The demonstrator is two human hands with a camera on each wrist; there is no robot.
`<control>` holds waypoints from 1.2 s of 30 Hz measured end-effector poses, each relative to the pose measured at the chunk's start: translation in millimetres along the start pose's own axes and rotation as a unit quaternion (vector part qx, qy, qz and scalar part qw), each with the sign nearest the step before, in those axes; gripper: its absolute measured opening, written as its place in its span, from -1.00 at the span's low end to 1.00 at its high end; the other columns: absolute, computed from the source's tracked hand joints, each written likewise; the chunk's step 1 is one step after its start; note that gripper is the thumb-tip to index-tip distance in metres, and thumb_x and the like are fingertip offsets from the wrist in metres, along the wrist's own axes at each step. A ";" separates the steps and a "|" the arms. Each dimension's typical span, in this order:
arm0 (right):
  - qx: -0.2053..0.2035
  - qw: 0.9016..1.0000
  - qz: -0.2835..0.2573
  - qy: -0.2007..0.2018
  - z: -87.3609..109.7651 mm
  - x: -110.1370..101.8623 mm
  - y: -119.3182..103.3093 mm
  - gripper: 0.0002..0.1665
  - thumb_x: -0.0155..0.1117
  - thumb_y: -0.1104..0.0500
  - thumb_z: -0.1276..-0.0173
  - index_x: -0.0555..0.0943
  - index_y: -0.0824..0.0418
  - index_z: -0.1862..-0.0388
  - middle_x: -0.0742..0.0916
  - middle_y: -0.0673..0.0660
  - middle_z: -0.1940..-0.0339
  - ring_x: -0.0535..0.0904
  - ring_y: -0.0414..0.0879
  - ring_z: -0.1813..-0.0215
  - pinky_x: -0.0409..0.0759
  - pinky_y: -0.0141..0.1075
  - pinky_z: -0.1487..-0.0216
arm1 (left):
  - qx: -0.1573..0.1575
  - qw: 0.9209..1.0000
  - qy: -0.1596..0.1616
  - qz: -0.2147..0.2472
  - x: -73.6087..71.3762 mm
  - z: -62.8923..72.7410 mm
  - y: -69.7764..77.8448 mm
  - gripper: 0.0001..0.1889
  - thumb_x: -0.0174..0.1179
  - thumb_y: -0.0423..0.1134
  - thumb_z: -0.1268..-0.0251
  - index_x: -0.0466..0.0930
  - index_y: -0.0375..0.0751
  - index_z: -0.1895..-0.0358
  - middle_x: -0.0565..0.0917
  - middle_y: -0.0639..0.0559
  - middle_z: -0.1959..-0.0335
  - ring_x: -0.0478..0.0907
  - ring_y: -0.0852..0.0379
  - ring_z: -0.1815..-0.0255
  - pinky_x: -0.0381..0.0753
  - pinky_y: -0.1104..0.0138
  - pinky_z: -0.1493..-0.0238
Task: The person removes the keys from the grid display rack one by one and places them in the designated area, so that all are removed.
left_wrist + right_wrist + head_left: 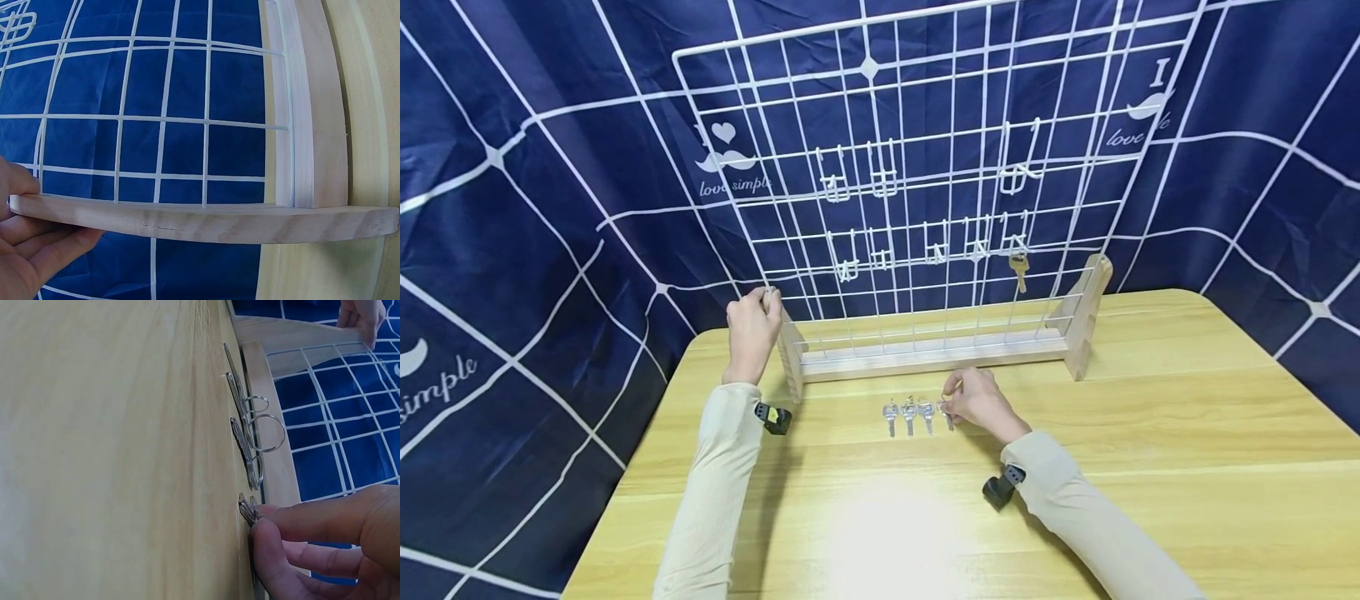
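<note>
My left hand (751,332) grips the top end of the left wooden side post (206,224) of a white wire grid rack (119,117). In the left wrist view, the thumb lies on one face of the post and the fingers on the other. With thumb and fingertips, my right hand (981,402) pinches a silver key (948,419) at the right end of a row on the table; the fingers partly hide it. Left of it lie a silver key (927,416), another silver key (909,417) and a third silver key (891,418), with metal rings (269,433).
A gold key (1018,271) hangs from a lower-row hook at the right of the grid. Several other white hooks (883,182) sit on the grid in two rows. The rack stands on a wood-grain table (1187,417), with dark blue patterned cloth (550,208) behind.
</note>
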State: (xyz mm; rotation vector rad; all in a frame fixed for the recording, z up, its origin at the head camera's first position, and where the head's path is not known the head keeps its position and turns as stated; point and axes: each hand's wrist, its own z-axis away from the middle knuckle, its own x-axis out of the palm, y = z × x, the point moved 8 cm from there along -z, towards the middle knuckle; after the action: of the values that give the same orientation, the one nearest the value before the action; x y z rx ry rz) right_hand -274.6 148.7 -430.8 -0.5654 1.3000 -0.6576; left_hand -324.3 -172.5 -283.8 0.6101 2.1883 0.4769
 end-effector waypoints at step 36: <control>0.014 0.996 -0.080 -0.037 4.4 -16.0 15.5 -0.64 0.37 0.41 -0.14 0.51 0.46 0.08 0.68 0.24 0.47 0.65 -0.09 0.56 0.64 -0.30 0.44 | -0.007 1.000 0.000 -0.001 0.0 1.0 0.5 -0.72 0.10 -0.27 -0.33 0.66 -0.49 0.24 0.61 -0.32 0.56 0.56 -0.36 0.44 0.52 -0.05 0.23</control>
State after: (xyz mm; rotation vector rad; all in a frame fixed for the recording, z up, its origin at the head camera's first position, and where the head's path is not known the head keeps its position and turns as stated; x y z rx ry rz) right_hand -270.6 171.0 -430.2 -0.6691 1.1832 -0.7792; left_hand -323.3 -172.0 -284.2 0.6001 2.1846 0.4905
